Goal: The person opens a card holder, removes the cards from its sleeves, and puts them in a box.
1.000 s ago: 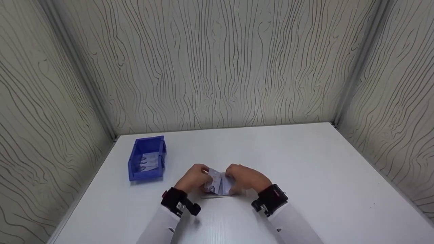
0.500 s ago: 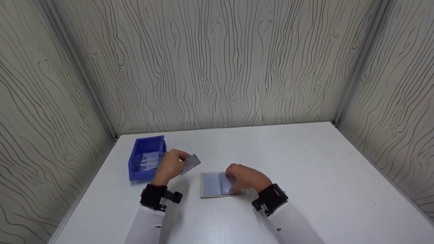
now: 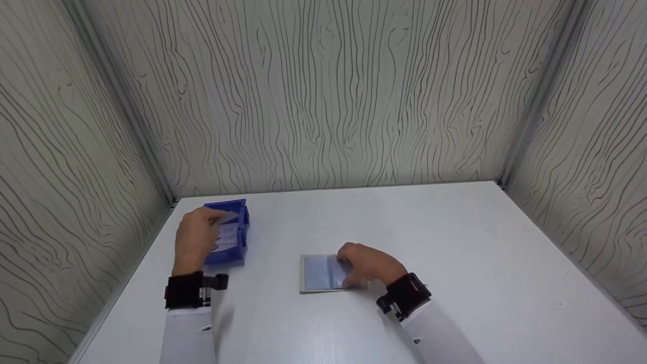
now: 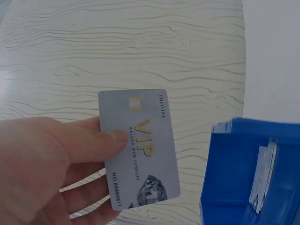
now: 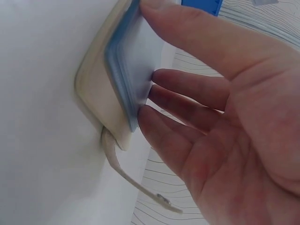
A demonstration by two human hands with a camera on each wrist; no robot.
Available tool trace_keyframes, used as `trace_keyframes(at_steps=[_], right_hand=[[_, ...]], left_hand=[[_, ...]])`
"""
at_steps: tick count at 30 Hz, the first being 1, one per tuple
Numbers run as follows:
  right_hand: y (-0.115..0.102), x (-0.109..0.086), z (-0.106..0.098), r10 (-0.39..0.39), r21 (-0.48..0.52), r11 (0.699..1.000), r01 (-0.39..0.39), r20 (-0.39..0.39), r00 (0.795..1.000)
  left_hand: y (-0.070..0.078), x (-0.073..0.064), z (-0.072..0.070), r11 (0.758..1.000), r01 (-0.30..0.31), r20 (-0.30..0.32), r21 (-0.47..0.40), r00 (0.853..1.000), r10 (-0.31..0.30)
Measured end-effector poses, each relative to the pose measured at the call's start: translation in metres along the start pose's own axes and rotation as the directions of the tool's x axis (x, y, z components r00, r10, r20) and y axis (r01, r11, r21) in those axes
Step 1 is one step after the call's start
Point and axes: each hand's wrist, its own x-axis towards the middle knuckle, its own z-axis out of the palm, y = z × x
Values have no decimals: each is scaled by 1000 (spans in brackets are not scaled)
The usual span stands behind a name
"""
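My left hand (image 3: 196, 237) pinches a silver VIP card (image 4: 140, 150) with gold lettering, thumb on its printed face and fingers behind. In the head view this hand overlaps the blue bin (image 3: 225, 259), in which more printed cards (image 3: 227, 235) lie. On the table, a small card holder (image 3: 317, 273) lies open, showing clear bluish sleeves inside a cream cover. My right hand (image 3: 371, 263) grips its right side, the thumb at the near edge and the fingertips at the far one. A cream snap strap (image 5: 136, 183) sticks out from the cover in the right wrist view.
The white table (image 3: 434, 227) is bounded by wood-grain patterned panels (image 3: 323, 101) at the back and both sides. The bin stands near the table's left edge, well left of the card holder.
My left hand has carried the card away from the card holder, leftward to over the blue bin. My right hand has stayed on the card holder, whose sleeves now lie flat.
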Motion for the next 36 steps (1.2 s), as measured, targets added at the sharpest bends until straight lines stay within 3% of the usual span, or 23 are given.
trace_keyframes(at_steps=[6,10,12,17,24,31,36], right_hand=[[2,2,1,5,7,1000,-5,1,1000],[3,2,1,14,15,1000,-14,-8,1000],[3,2,3,13,14,1000,-13,-10,1000],[3,0,4,5,10,1000,-5,-4,1000],[2,0,-1,-2,4,1000,3,-15,1000],[2,-2,2,-15,-8,1000,15,-6,1000],[1,-3,0,-10,1,1000,10,-8,1000]], left_hand=[[-12,0,-1,997,-7,-37,83,999,11],[-18,10,2,995,7,-42,102,999,-2],[-21,16,5,994,17,-17,109,1000,-15],[-27,39,10,988,36,121,152,991,-55],[-31,71,12,975,-25,235,220,972,-28],[-43,71,31,968,-42,335,249,941,-46],[-50,69,44,960,-53,346,275,937,-47]])
